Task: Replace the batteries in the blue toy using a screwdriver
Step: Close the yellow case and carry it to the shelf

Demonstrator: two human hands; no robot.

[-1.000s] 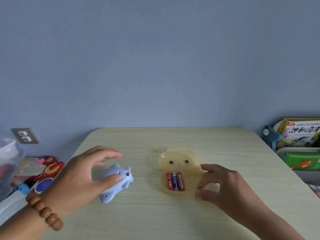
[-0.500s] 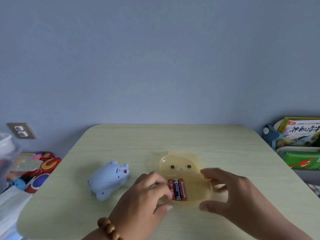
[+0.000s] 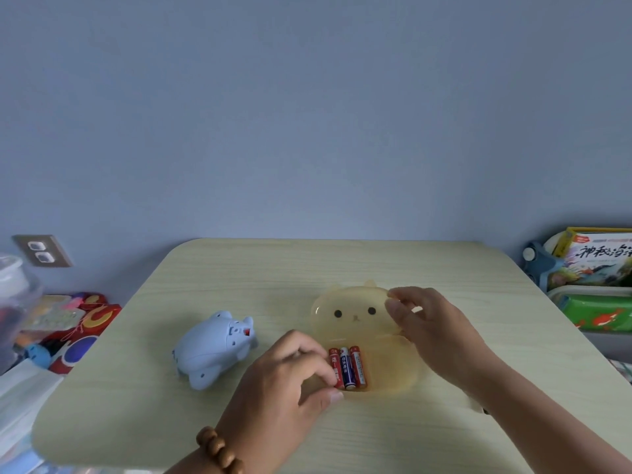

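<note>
The blue toy (image 3: 215, 348) lies on its side on the pale wooden table (image 3: 239, 268), left of centre, untouched. To its right a translucent yellow bear-shaped case (image 3: 352, 311) lies open, with three batteries (image 3: 347, 368) side by side in its lower half: two red, one dark blue between them. My left hand (image 3: 290, 381) reaches into the case, its fingertips on the leftmost red battery. My right hand (image 3: 427, 326) holds the right edge of the case's lid between thumb and fingers. No screwdriver is in view.
A wall socket (image 3: 41, 251) is at the left, above a pile of colourful toys (image 3: 75, 330) and a clear container (image 3: 13, 295). Right of the table stand a picture book (image 3: 595, 258) and a green box (image 3: 602, 313) in a bin.
My left hand left the blue toy and moved right to the batteries in the case. My right hand shifted from the case's lower half up to the lid's right edge.
</note>
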